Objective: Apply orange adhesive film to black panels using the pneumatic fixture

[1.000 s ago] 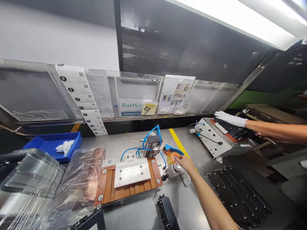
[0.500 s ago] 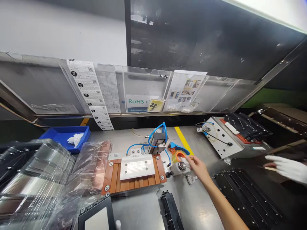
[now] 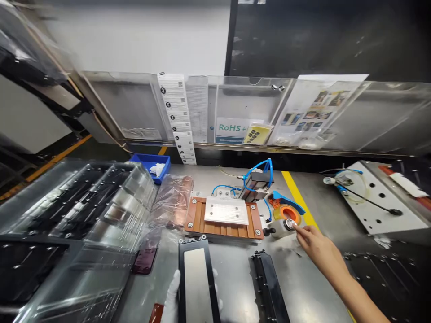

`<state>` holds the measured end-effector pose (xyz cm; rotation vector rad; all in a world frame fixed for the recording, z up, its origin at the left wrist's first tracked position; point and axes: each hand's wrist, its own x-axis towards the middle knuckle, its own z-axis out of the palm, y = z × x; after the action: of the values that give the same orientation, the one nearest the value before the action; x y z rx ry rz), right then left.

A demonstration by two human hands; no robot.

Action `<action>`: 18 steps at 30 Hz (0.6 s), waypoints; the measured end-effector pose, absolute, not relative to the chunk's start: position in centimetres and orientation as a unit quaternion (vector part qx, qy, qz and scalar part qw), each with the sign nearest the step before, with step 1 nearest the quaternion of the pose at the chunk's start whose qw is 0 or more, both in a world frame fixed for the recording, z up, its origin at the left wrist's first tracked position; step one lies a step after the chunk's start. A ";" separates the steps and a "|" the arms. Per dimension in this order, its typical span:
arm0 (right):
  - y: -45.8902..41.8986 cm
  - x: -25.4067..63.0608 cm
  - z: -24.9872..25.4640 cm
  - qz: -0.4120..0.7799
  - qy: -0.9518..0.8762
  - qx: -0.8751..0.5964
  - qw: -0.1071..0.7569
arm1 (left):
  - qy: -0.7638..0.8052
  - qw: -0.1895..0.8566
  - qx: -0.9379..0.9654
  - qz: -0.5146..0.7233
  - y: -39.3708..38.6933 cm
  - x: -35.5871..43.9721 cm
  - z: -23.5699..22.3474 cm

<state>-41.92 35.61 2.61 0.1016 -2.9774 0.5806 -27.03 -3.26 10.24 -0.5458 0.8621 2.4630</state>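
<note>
My left hand (image 3: 173,294), in a white glove, is closed around a long black panel with a pale centre (image 3: 197,282) at the bottom middle; gloved fingers show on both sides of it. My bare right hand (image 3: 314,249) reaches in from the lower right, holding nothing. Its outstretched forefinger touches a round silver push button (image 3: 289,224) on a small white block. Just left of the button stands an orange-brown fixture with a pale metal plate (image 3: 225,215) and blue air hoses (image 3: 256,172). An orange tape roll in a blue holder (image 3: 286,207) sits behind the button.
Stacked clear trays with black parts (image 3: 77,211) fill the left. A narrow black part (image 3: 267,287) lies beside the panel. A white machine box (image 3: 373,202) stands at right, a blue bin (image 3: 151,163) behind, and paper sleeves with a RoHS sign (image 3: 232,128) on the back rail.
The view has swung left and down. The black panel and my gloved left hand have risen into view. My right hand stays at the button. The gloved hand at the right is gone from view.
</note>
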 end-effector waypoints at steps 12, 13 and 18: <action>28.2 -36.6 9.6 0.312 -0.919 0.216 0.106 | 0.226 0.219 -0.265 0.911 -2.8 -26.1 11.9; 26.4 -35.6 10.9 0.334 -0.900 0.264 0.094 | 0.226 0.224 -0.262 0.911 -2.7 -26.1 11.9; 18.5 -32.3 15.2 0.344 -0.820 0.448 0.088 | 0.242 0.253 -0.239 0.906 -1.8 -25.9 12.2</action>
<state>-32.33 18.50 15.19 1.3338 -2.4416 1.0234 -25.88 -1.81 12.16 -0.6497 0.6577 2.4628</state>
